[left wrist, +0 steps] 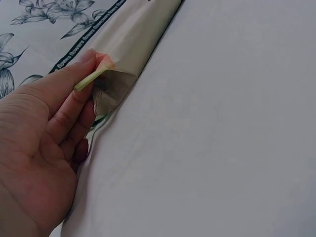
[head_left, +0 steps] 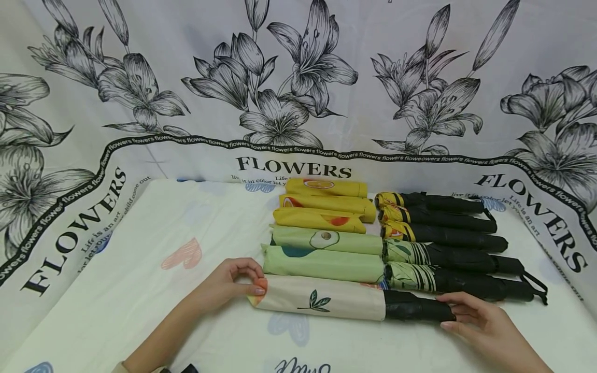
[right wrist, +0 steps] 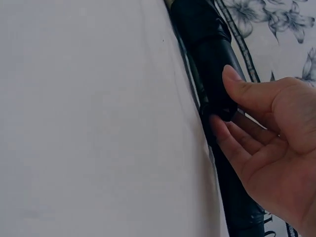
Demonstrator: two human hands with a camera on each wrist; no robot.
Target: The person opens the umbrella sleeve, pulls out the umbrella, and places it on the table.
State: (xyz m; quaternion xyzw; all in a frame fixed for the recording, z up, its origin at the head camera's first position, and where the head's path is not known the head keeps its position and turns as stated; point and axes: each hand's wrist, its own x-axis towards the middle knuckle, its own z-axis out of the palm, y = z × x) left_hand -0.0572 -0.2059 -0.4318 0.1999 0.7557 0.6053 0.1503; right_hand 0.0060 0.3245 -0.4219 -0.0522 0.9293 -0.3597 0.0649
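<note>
A beige umbrella sleeve (head_left: 326, 300) with a leaf print lies nearest the front in the head view. Out of its right end runs a black folded umbrella (head_left: 410, 305). My left hand (head_left: 238, 285) pinches the sleeve's left end between thumb and fingers. In the left wrist view the sleeve's mouth (left wrist: 116, 89) gapes beside the fingers. At the other end, my right hand (head_left: 475, 321) holds the umbrella's black tip, thumb on one side and fingers on the other. The part of the umbrella inside the sleeve is hidden.
Behind lie two green sleeves (head_left: 326, 264) and three yellow sleeves (head_left: 322, 202), stacked in rows. Right of them sit several black folded umbrellas (head_left: 462, 241) with patterned ends; one has a wrist strap (head_left: 536, 282). A flower-printed cloth (head_left: 298, 129) rises at the back.
</note>
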